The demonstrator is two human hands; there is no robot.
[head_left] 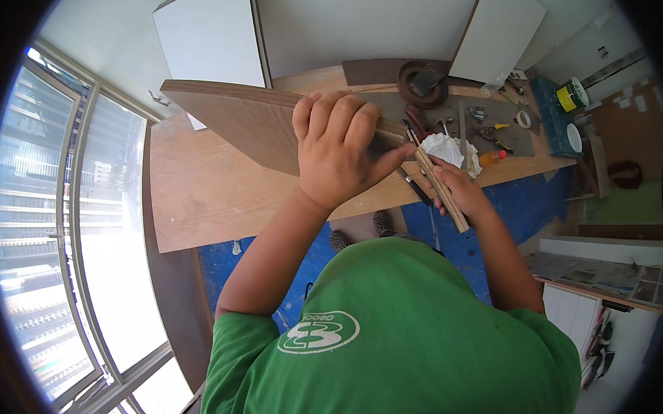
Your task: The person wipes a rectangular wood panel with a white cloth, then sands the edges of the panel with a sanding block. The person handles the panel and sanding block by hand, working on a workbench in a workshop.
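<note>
A brown wood-grain board (pixel 248 129) stands tilted on edge over the workbench. My left hand (pixel 340 148) is closed over its upper edge, fingers on the far side and thumb stretched toward the right end. My right hand (pixel 462 191) grips a narrow wooden strip (pixel 446 196), whose upper end meets the board's right end, close to my left thumb. A slim dark piece (pixel 411 135) shows at that meeting point; its kind is unclear. Just left of the strip lies a black-handled tool (pixel 416 188) at the bench's near edge.
On the workbench (pixel 199 190) lie a crumpled white cloth (pixel 444 150), a coiled brown band (pixel 408 95), pliers (pixel 493 137), a tape roll (pixel 523 118) and an orange bottle (pixel 493 158). White panels (pixel 212 43) lean behind. Blue sheeting (pixel 521 200) covers the floor; a window (pixel 76 216) stands left.
</note>
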